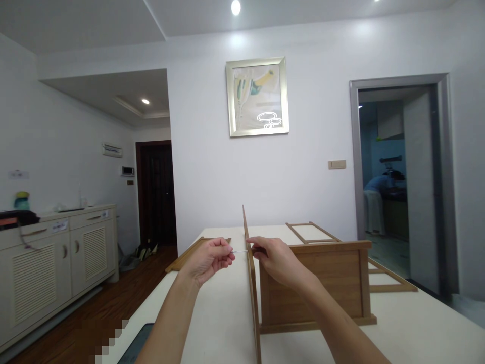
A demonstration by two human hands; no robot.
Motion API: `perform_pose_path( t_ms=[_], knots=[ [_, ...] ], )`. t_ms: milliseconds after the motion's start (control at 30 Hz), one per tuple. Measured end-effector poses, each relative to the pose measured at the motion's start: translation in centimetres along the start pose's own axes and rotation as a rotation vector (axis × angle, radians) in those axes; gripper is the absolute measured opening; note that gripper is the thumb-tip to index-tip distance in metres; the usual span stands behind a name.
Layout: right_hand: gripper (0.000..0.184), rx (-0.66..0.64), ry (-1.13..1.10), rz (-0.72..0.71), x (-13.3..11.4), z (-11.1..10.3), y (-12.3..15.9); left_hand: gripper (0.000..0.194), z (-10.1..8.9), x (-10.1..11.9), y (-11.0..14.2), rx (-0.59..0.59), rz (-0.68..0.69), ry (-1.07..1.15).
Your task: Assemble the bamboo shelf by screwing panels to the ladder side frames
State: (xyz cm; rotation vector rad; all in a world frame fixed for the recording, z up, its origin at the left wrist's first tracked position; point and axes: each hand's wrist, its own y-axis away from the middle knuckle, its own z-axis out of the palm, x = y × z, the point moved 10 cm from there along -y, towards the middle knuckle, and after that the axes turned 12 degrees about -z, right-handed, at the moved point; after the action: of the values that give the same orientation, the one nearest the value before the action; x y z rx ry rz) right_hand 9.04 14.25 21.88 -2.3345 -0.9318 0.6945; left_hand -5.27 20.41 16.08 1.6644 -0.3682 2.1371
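Note:
My left hand is closed, its thumb and fingers pinching a thin metal rod that looks like a hex key. The rod points right, and its tip meets an upright wooden panel seen nearly edge-on. On the panel's other side, my right hand grips its edge with curled fingers; the fingertips are partly hidden. Right of the panel stands a brown wooden box-like piece with a top rail, partly covered by my right forearm. Whether the panel and this piece are joined, I cannot tell.
The white table carries a wooden frame at the back, another frame at right and a wooden piece at left. A dark flat device lies at the near left edge. Beyond stands a white cabinet.

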Motion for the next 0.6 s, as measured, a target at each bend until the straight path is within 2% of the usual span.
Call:
perform_pose_path(
  t_ms=[600],
  knots=[
    [0.041,-0.005,0.025,-0.015,-0.11,0.05,0.03,0.025,-0.04,-0.06,-0.35,0.037,0.001,-0.06]
  ],
)
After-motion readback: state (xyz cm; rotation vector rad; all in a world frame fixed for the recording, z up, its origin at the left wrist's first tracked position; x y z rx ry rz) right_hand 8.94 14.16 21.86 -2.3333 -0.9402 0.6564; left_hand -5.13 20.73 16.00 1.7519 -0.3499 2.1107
